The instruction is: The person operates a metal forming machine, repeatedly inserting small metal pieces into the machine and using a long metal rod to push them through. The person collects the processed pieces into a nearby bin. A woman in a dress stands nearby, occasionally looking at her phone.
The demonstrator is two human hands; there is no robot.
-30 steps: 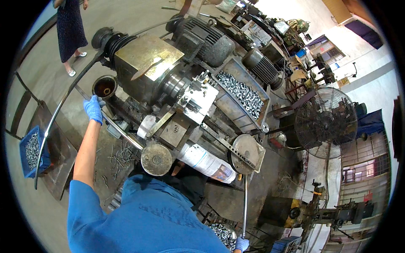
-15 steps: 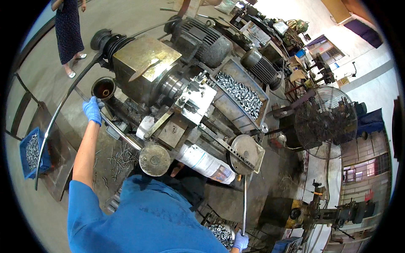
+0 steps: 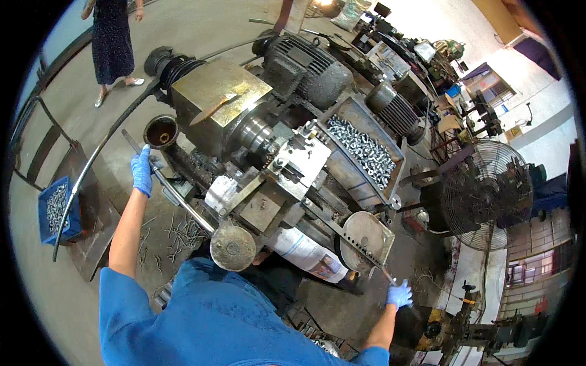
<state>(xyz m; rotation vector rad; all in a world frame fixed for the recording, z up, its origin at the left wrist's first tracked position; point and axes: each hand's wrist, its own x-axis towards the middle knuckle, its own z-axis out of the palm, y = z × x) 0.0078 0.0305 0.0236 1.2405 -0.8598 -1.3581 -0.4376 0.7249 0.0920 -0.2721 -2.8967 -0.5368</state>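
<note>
My left hand, blue-gloved, lies against a long metal lever on the machine's left side, fingers stretched upward along it. At the lower right my right hand, gloved too, closes round the end of another lever, whose bar has a row of holes. Between my hands stands a greasy machine with a brass-coloured, box-shaped housing, a steel spindle and a bright metal fixture block. A wooden-looking stick lies on the housing. Whether a workpiece sits in the fixture, I cannot tell.
A grey bin of small metal parts stands behind the fixture; a blue crate of similar parts is at left. Round weights and a disc sit in front. A large fan stands right; a person is at far left.
My right hand has swung up and to the right, bringing the lever round with it. My left hand's fingers have straightened along its lever. The view has shifted slightly.
</note>
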